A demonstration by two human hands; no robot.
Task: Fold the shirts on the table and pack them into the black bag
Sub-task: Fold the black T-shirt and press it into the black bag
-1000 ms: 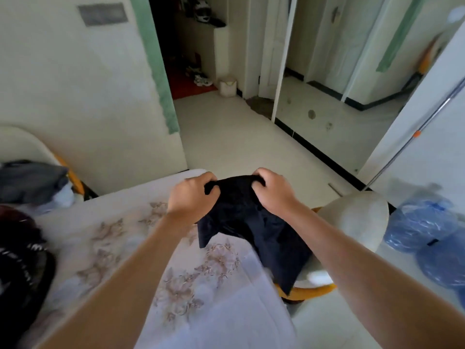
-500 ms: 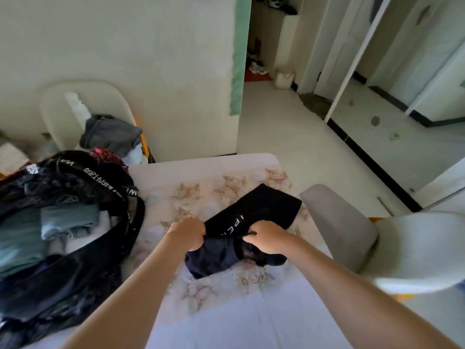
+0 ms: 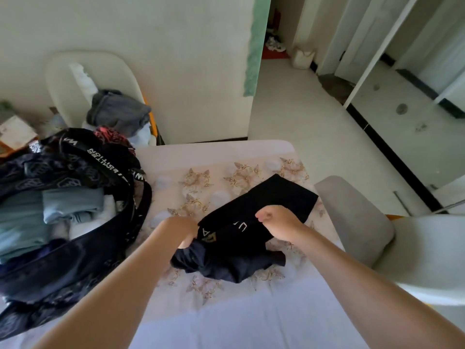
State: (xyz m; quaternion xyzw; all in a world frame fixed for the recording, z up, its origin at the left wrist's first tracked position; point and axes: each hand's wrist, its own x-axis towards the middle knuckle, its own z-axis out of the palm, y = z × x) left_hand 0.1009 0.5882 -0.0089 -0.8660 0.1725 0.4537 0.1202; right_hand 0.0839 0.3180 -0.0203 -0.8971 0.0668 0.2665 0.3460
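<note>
A black shirt (image 3: pixel 271 205) with pale lettering lies on the table (image 3: pixel 221 152), which wears a white floral cloth. Its far end is spread flat; its near end is bunched. My left hand (image 3: pixel 182 230) grips the shirt's left edge, fingers tucked into the fabric. My right hand (image 3: pixel 279 222) is closed on the fabric at the shirt's middle. The black bag (image 3: pixel 75 258) stands open at the table's left, with folded teal and grey-blue shirts (image 3: pixel 63 205) stacked inside it.
A white chair (image 3: pixel 75 79) by the wall at back left carries a grey garment (image 3: pixel 115 112). Another white chair (image 3: pixel 415 248) with a grey backrest stands against the table's right edge. Open floor and a doorway lie beyond the table.
The shirt was held up in the air a second ago and now lies on the table. My view swung left, showing the bag. Both hands have shifted slightly along the fabric.
</note>
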